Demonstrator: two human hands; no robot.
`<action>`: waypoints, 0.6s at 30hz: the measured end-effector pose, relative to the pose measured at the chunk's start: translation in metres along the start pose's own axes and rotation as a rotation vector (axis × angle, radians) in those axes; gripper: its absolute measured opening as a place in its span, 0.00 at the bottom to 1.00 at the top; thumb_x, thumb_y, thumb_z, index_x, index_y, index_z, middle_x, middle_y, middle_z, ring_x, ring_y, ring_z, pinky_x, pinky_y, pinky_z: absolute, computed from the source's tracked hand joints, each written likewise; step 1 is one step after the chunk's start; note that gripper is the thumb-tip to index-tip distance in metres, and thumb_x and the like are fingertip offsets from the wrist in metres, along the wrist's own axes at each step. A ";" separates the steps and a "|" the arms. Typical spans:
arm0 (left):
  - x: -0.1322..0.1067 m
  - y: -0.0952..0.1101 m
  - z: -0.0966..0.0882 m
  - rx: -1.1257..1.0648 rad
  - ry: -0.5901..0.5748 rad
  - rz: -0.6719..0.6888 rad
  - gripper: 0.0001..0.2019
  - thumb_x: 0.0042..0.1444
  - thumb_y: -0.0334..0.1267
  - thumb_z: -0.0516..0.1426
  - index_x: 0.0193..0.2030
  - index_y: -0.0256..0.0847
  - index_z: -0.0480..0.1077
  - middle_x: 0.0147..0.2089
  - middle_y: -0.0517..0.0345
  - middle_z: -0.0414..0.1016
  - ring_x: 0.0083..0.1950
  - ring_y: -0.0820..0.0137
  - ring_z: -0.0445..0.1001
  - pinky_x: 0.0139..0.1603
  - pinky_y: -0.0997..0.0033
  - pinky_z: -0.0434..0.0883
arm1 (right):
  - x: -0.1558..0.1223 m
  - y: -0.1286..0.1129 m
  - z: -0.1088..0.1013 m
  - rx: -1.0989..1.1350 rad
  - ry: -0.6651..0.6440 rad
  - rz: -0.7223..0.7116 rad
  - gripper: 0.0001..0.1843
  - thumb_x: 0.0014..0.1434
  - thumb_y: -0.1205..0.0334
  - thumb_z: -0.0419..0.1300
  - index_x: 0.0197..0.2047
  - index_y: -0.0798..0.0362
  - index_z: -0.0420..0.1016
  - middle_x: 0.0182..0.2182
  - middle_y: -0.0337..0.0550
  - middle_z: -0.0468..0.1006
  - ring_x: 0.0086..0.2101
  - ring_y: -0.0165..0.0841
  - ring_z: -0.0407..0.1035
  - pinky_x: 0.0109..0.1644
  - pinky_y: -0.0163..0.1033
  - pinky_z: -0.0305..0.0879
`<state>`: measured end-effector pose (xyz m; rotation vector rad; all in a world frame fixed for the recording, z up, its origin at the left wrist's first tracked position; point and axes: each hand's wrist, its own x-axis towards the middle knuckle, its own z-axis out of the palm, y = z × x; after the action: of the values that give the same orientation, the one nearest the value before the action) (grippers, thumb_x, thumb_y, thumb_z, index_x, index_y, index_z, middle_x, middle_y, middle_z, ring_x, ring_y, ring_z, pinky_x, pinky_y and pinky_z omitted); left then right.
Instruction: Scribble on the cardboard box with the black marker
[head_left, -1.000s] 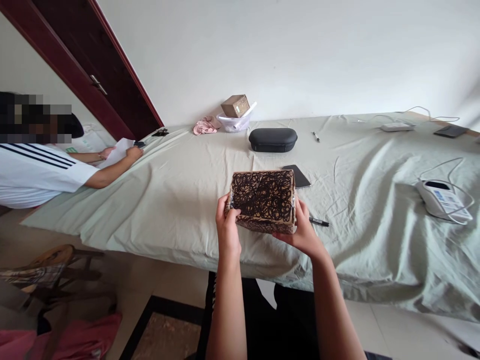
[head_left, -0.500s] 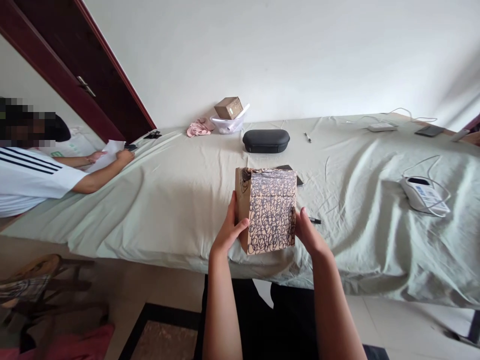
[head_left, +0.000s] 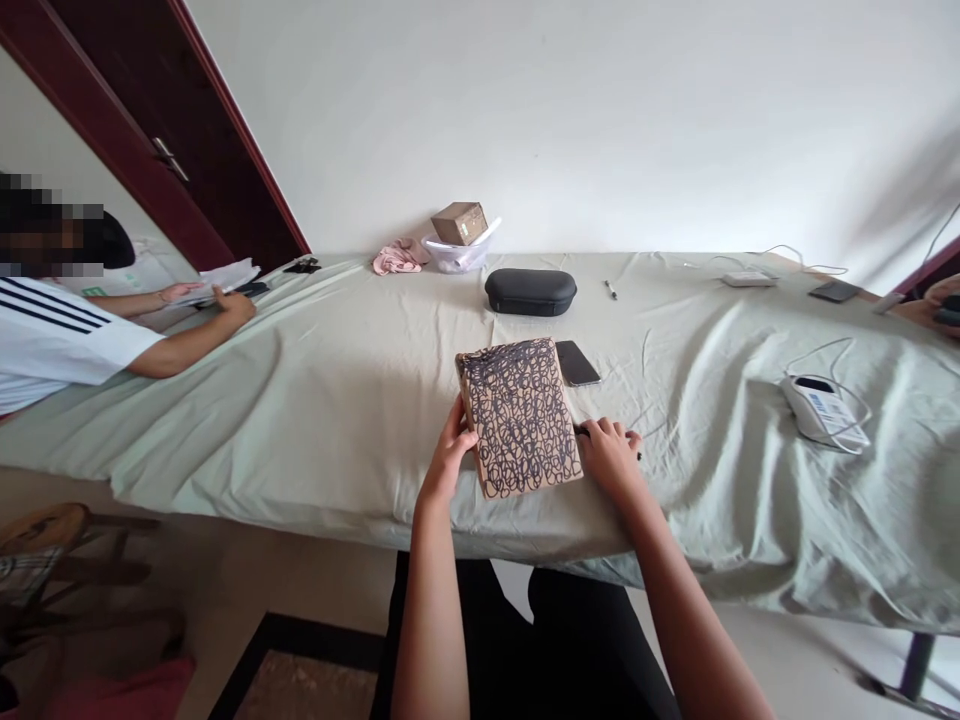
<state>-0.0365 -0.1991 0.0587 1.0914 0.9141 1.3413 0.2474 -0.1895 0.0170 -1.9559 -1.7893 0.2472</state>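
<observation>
A small cardboard box (head_left: 525,420), its facing side covered in looping black scribbles, is tilted slightly above the near part of the table. My left hand (head_left: 444,460) grips it by the left side, thumb on the scribbled face. To the right of the box, my right hand (head_left: 611,457) is down at the cloth with its fingers closed over a black marker pen (head_left: 582,430); most of the pen is hidden under the hand. Just behind the box lies a dark phone (head_left: 577,363), flat on the cloth.
A pale green cloth (head_left: 337,400) covers the table. Farther back are a black case (head_left: 531,291), another pen (head_left: 611,290), a plastic tub (head_left: 457,255) with a brown box, and pink cloth (head_left: 400,257). A white corded device (head_left: 825,410) lies right. Another person (head_left: 67,330) handles papers at left.
My right hand has left the box's right side and moved down onto the marker pen. The box, now in my left hand alone, has tilted, uncovering more of the phone.
</observation>
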 end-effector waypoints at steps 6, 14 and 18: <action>-0.002 0.001 0.005 -0.046 0.023 -0.005 0.41 0.54 0.43 0.59 0.76 0.47 0.60 0.64 0.54 0.77 0.63 0.58 0.74 0.56 0.62 0.73 | 0.004 0.006 -0.024 -0.083 -0.033 -0.016 0.21 0.77 0.53 0.47 0.64 0.52 0.69 0.52 0.52 0.80 0.45 0.44 0.75 0.42 0.41 0.60; -0.005 0.003 0.005 -0.014 0.020 -0.005 0.39 0.54 0.45 0.59 0.75 0.48 0.62 0.64 0.54 0.77 0.62 0.56 0.74 0.50 0.64 0.74 | -0.001 -0.003 -0.023 -0.202 -0.044 0.038 0.18 0.76 0.59 0.46 0.56 0.56 0.74 0.48 0.56 0.82 0.42 0.44 0.77 0.39 0.40 0.58; -0.005 0.001 0.003 -0.003 0.004 0.008 0.37 0.54 0.43 0.58 0.73 0.49 0.65 0.68 0.55 0.74 0.63 0.56 0.73 0.50 0.65 0.74 | -0.001 -0.008 -0.025 -0.231 -0.091 0.038 0.21 0.77 0.52 0.46 0.59 0.51 0.75 0.42 0.52 0.83 0.41 0.46 0.78 0.40 0.40 0.61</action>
<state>-0.0343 -0.2048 0.0600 1.0909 0.9113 1.3518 0.2509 -0.1952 0.0419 -2.1705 -1.9136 0.1491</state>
